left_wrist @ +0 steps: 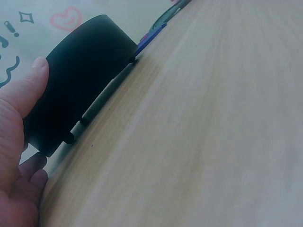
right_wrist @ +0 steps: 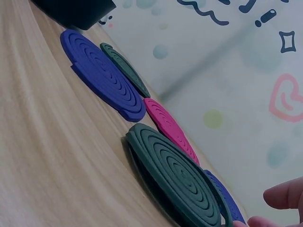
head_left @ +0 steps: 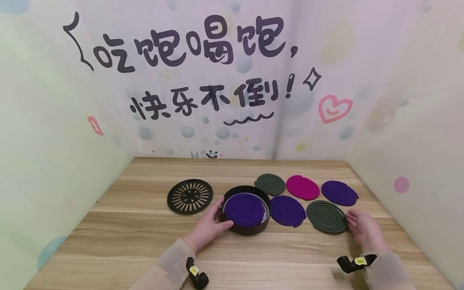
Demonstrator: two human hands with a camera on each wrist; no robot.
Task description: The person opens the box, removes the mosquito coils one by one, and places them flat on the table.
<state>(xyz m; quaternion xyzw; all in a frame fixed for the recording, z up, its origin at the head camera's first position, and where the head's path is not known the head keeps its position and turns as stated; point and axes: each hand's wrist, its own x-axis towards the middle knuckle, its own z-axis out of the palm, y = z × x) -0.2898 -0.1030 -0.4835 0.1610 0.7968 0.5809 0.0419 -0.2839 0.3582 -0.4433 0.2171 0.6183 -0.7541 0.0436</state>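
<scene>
Fingers of the right hand touch the right edge of the near green mosquito coil; whether they pinch it I cannot tell. Thumb and fingers of the left hand grip the left side of a black round coil holder, inside which lies a purple mosquito coil. Between the holder and the near green coil lies another purple coil; behind are a far green coil, a pink coil and a third purple coil. Left of the holder, a slotted black lid lies on the wooden tabletop.
</scene>
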